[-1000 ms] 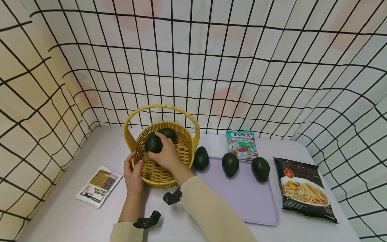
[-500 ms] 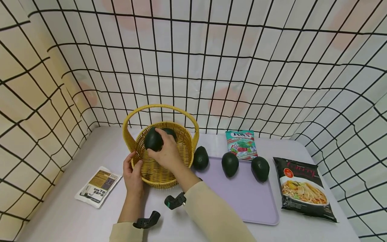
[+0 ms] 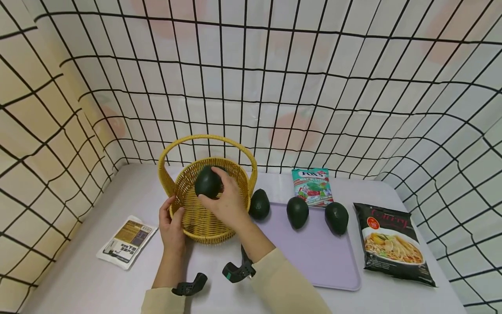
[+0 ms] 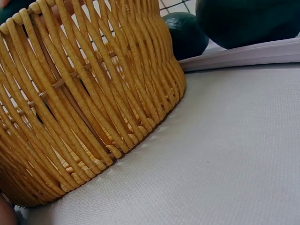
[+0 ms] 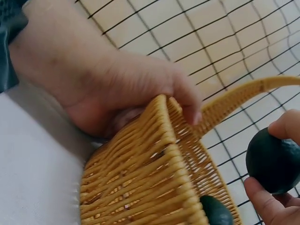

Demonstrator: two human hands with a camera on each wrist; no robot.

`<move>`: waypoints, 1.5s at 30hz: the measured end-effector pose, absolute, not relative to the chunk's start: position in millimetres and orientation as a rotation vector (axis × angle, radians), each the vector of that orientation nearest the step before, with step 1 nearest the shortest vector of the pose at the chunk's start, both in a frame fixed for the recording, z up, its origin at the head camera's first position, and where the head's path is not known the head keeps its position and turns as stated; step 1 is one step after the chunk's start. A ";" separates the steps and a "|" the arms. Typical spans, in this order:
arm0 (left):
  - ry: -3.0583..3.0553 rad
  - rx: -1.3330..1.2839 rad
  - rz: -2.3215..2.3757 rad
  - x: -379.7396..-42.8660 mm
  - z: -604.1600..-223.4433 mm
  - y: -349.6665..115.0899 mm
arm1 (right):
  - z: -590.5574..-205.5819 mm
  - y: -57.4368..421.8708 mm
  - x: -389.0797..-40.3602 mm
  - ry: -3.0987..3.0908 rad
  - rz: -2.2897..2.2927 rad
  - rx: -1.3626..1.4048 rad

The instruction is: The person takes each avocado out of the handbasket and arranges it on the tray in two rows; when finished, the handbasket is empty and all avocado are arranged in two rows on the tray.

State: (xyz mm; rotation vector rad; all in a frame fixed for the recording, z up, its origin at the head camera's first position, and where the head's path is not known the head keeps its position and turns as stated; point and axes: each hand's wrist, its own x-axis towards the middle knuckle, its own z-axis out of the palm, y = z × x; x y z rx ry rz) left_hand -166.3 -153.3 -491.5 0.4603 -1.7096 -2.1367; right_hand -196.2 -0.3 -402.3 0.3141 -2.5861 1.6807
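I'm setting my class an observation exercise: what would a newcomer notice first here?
Probably the yellow wicker basket, left of the lilac tray, gripped at its edge by the left hand. Next comes the dark avocado that the right hand holds over the basket. Then come three similar avocados along the tray's far side.

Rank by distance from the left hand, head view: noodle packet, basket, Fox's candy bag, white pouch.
1. Basket: touching; the left hand grips its left rim.
2. White pouch: just left of the hand.
3. Fox's candy bag: to the right, at the back edge of the tray.
4. Noodle packet: far right, past the tray.
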 end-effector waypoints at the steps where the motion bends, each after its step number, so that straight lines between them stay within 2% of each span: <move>1: -1.707 0.455 -2.138 -166.5 -491.6 -153.4 | -399.7 2.1 -194.6 -2.584 1.695 0.308; 16: -1.653 0.434 -2.150 -170.4 -492.6 -151.0 | -391.2 54.1 -165.8 -2.555 1.810 0.421; 37: -1.609 0.435 -2.164 -170.2 -494.6 -152.3 | -398.2 123.0 -141.8 -2.618 1.882 0.367; 45: -1.614 0.425 -2.160 -170.4 -496.1 -151.5 | -406.2 146.1 -130.7 -2.707 1.777 0.323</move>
